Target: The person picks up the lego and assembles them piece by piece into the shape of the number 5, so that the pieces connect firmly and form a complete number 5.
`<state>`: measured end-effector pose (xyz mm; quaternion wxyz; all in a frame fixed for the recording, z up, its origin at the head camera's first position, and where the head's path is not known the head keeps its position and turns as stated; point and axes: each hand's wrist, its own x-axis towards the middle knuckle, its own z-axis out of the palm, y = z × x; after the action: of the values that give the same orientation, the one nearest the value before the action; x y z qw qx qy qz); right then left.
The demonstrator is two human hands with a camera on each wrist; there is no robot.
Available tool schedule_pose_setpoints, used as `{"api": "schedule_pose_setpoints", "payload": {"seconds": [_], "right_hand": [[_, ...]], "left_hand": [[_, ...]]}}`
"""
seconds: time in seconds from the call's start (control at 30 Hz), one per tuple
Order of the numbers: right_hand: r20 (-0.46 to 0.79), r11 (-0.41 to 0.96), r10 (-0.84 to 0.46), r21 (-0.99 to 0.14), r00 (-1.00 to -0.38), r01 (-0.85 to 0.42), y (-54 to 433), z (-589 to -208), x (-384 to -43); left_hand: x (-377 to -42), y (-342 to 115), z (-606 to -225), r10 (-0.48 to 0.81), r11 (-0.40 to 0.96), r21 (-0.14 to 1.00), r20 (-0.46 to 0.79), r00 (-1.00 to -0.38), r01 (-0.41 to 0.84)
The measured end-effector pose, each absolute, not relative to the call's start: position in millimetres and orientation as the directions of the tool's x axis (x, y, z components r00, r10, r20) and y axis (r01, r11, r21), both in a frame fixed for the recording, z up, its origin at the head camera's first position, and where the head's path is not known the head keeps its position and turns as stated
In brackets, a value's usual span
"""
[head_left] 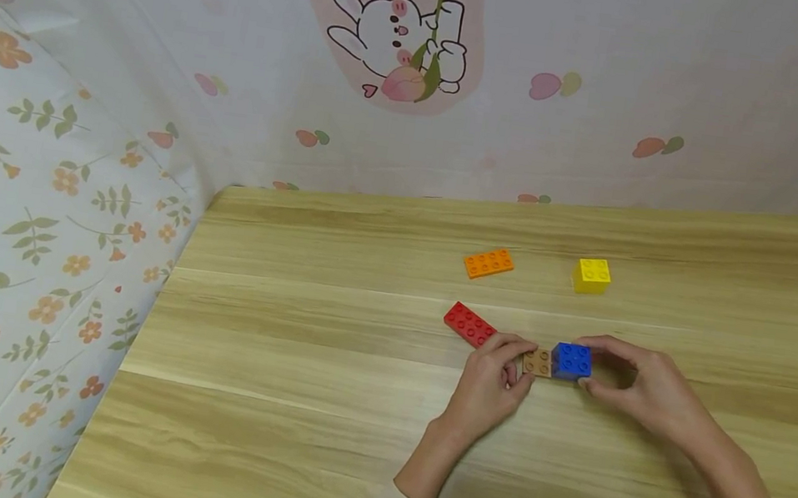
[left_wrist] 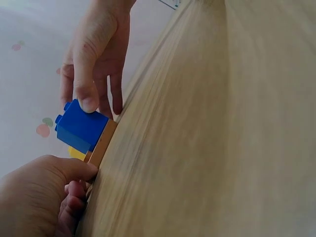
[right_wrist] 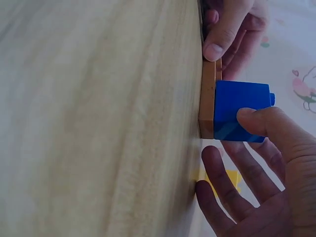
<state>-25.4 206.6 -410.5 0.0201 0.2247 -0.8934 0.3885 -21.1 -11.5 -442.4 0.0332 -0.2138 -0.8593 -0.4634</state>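
A blue brick (head_left: pixel 572 362) with studs on top sits on the right end of a tan-brown studded plate (head_left: pixel 538 362), which lies flat on the table. My right hand (head_left: pixel 652 396) pinches the brick from its right side; the right wrist view has the thumb against one face, while the other fingers spread behind. With thumb and fingers my left hand (head_left: pixel 487 387) grips the left end of the plate, hiding that end. Side on, the left wrist view shows the blue brick (left_wrist: pixel 79 126) seated against the plate (left_wrist: pixel 102 143).
Beyond my left hand lies a red studded plate (head_left: pixel 468 323), its near end close to the fingers. Farther back are an orange plate (head_left: pixel 489 263) and a yellow brick (head_left: pixel 592 275). A printed cloth (head_left: pixel 243 52) hangs behind the wooden table (head_left: pixel 265 349).
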Motion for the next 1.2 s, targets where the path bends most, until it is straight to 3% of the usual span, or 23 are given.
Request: {"api": "schedule_pose_setpoints", "payload": {"seconds": [0.73,1.2], "right_hand": [[0.162,0.564,-0.375,-0.742,-0.913,-0.363,207.6,-412.2,-21.9],[0.165,0.560,-0.379,-0.742,-0.911,-0.367,207.0,-412.6,-21.2]], "left_hand": [[-13.3,-5.8,-443.1,0.291,0.515,0.756,0.290,-0.912,0.405],[-2.1,4.4,-442.1,0.205,0.543,0.767,0.274,-0.940,0.342]]}}
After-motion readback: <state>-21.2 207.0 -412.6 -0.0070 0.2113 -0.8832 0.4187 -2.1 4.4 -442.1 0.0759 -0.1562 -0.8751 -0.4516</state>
